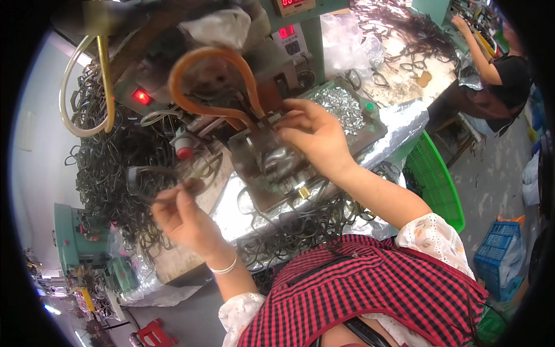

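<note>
My left hand [188, 222] is closed in a pinch on a dark eyeglass frame [151, 170], blurred by motion, beside a big pile of similar frames. My right hand [317, 139] is at the bench machine, its bent fingers and thumb closed round the side of a metal fixture [263, 137]. What lies between those fingertips is hidden. Orange tubes [173, 78] loop up from this fixture. Under it sits a dark metal base [269, 191] with a brass fitting [303, 192] at its near edge.
Dark eyeglass frames [104, 156] heap at left; more [300, 222] lie along the near edge. A red button [184, 152] stands beside the machine. Foil [404, 124] covers the right edge, above a green basket [436, 179]. A co-worker [500, 81] is at far right.
</note>
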Demonstrator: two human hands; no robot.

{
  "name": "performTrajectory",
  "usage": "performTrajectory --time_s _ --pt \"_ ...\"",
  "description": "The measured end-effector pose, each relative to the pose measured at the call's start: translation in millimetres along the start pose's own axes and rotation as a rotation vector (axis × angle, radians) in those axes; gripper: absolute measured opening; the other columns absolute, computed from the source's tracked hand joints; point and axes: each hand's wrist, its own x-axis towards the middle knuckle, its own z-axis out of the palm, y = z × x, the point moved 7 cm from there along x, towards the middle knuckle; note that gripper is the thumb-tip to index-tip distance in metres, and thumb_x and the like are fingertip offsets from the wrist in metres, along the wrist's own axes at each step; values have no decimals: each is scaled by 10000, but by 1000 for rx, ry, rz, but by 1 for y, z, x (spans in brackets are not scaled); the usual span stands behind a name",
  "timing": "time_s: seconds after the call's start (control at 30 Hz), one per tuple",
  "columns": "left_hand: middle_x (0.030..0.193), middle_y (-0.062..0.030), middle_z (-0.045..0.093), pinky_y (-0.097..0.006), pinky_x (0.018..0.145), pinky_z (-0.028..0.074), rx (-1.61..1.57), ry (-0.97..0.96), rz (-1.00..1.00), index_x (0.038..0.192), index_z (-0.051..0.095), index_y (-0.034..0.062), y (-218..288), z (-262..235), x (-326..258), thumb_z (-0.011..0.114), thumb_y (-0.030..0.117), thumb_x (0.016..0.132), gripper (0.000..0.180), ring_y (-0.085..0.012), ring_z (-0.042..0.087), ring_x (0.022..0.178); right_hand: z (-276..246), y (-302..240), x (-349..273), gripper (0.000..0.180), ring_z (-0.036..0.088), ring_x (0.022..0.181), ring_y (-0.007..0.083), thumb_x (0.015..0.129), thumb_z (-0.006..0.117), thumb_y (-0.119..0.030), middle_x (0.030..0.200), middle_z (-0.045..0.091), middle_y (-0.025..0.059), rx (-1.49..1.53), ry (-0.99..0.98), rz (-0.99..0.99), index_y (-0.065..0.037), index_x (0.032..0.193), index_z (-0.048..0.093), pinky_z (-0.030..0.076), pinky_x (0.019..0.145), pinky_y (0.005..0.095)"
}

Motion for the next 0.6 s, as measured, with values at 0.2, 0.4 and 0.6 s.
performTrajectory --time_s 0.2,0.4,0.6 --pt "990 -119 613 -349 815 530 30 -139 43 998 543 -7 20 37 35 556 -28 903 99 -216 621 917 13 -16 -12 444 625 965 149 817 594 31 1004 654 104 183 36 89 45 1251 502 469 870 248" --pt "913 -129 665 -299 799 527 73 -304 -58 959 578 -21 21 73 -14 634 -88 820 164 -196 652 858 -30 -22 3 339 570 1137 322 771 622 -56 1195 607 151 -691 -179 -315 -49 1109 650 466 946 394" --pt "913 -128 678 -299 815 513 301 -484 -68 955 602 -41 9 96 -20 675 -100 797 184 -200 660 875 -116 21 7 126 543 1138 312 730 706 -137 1094 642 110 -1364 274 -487 -88 843 679 482 886 420"
